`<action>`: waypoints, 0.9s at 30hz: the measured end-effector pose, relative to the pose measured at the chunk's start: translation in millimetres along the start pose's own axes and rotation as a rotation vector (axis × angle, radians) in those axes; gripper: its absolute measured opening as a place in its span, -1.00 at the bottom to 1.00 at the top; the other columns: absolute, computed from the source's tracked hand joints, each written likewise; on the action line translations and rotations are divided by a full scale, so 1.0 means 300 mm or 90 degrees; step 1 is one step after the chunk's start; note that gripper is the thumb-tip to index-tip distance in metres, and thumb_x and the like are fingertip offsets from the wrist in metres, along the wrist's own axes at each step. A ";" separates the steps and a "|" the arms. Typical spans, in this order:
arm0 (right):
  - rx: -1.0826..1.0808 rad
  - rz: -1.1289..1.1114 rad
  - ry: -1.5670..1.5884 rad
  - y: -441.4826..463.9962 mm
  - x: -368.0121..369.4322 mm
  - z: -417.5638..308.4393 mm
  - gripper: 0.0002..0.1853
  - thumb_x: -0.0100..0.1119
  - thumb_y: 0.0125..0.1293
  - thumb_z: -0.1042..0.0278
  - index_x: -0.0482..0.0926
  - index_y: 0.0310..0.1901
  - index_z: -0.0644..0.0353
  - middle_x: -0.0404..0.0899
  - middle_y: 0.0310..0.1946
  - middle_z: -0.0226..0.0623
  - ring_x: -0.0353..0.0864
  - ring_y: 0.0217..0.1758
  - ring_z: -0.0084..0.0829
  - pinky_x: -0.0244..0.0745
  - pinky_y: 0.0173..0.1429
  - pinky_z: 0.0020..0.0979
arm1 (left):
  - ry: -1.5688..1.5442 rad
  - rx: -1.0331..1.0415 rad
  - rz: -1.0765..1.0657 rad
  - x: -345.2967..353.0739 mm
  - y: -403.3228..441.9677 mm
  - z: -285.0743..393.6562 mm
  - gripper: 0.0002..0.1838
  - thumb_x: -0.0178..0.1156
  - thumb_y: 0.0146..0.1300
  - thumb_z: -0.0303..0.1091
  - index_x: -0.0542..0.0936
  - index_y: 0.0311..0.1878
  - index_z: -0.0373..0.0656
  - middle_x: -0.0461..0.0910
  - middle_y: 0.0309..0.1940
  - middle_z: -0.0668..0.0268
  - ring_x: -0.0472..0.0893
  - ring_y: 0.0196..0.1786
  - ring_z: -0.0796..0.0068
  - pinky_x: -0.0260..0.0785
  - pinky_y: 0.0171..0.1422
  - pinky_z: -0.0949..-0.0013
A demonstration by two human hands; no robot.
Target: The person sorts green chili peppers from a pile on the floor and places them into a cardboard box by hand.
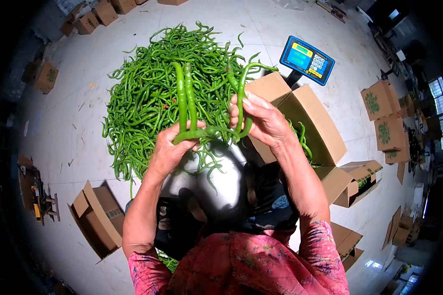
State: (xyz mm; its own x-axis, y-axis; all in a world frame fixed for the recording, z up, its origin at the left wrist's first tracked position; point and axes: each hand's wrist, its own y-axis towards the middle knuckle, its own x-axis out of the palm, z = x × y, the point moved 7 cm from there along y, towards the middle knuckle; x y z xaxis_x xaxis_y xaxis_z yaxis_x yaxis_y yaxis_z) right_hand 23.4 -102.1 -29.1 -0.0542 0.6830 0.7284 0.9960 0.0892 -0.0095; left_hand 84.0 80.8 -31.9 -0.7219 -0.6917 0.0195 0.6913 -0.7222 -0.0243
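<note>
My left hand [170,150] is closed around a few long green chili peppers [182,96]; two stick up side by side and one lies across toward the right. My right hand [266,120] grips more green chili peppers [240,96], some curled, with stems pointing up and to the right. The peppers of both hands meet or overlap between them; which hand bears the crossing one I cannot tell. Beyond my hands spreads a large heap of green chili peppers [142,98] on the floor. A few loose peppers [210,169] lie nearer, between my legs.
An open cardboard box [315,123] with peppers inside stands at my right, beside a blue scale display [307,60]. Another open box [97,216] sits at my left. More boxes [362,179] are at the right, and stacked cartons [385,115] stand farther off.
</note>
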 end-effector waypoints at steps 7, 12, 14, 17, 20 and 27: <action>-0.026 0.087 -0.105 -0.007 0.017 0.023 -0.70 0.35 0.25 0.24 0.49 -0.10 0.13 0.43 -0.41 -0.55 0.32 -0.49 -0.68 0.26 -0.40 -0.58 | 0.138 0.028 0.029 0.008 0.006 -0.006 -0.62 0.28 0.15 -0.46 0.60 0.08 -0.22 0.66 -0.25 0.34 0.56 -0.32 0.57 0.44 -0.16 0.48; -0.021 0.173 -0.167 0.002 0.084 0.087 -0.72 0.40 0.17 0.39 0.53 -0.13 0.22 0.61 -0.32 -0.40 0.58 -0.29 -0.59 0.46 -0.22 -0.55 | 0.275 0.167 0.039 0.038 0.004 0.001 -0.65 0.26 0.07 -0.51 0.60 0.00 -0.24 0.65 -0.21 0.18 0.64 -0.23 0.34 0.46 -0.12 0.36; -0.033 0.185 -0.143 0.012 0.086 0.119 -0.72 0.42 0.14 0.41 0.54 -0.15 0.23 0.61 -0.31 -0.37 0.60 -0.27 -0.56 0.51 -0.13 -0.52 | 0.289 0.179 0.046 0.051 0.001 0.016 -0.64 0.22 0.07 -0.53 0.58 0.01 -0.27 0.65 -0.18 0.14 0.65 -0.18 0.28 0.46 -0.05 0.34; -0.021 0.192 -0.153 0.013 0.084 0.121 -0.73 0.42 0.14 0.44 0.54 -0.17 0.23 0.61 -0.31 -0.37 0.61 -0.29 -0.56 0.53 -0.16 -0.52 | 0.286 0.139 0.024 0.053 -0.005 -0.004 -0.53 0.17 0.07 -0.55 0.53 0.13 -0.29 0.65 -0.02 0.13 0.64 -0.02 0.36 0.44 0.12 0.37; 0.003 0.170 -0.134 0.024 0.076 0.141 -0.75 0.40 0.16 0.46 0.54 -0.17 0.22 0.61 -0.30 -0.37 0.61 -0.30 -0.56 0.56 -0.17 -0.51 | 0.271 0.167 0.023 0.053 -0.013 0.001 -0.56 0.19 0.10 -0.53 0.55 0.11 -0.30 0.66 -0.02 0.13 0.65 -0.02 0.35 0.44 0.11 0.37; 0.010 0.162 -0.177 0.021 0.093 0.128 -0.73 0.35 0.21 0.43 0.49 -0.11 0.20 0.61 -0.31 -0.33 0.65 -0.27 -0.51 0.59 -0.14 -0.48 | 0.293 0.251 0.038 0.047 -0.019 0.042 -0.74 0.20 0.17 -0.49 0.61 -0.05 -0.28 0.65 -0.26 0.21 0.61 -0.27 0.31 0.47 -0.16 0.31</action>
State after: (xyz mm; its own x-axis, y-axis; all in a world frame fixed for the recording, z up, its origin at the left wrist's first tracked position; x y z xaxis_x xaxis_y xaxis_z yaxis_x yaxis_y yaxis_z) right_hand 25.3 -54.6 -35.1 0.1757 0.8551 0.4877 0.9788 -0.0989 -0.1792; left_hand 70.2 75.2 -18.9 -0.5604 -0.7215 -0.4067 0.6270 -0.6904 0.3609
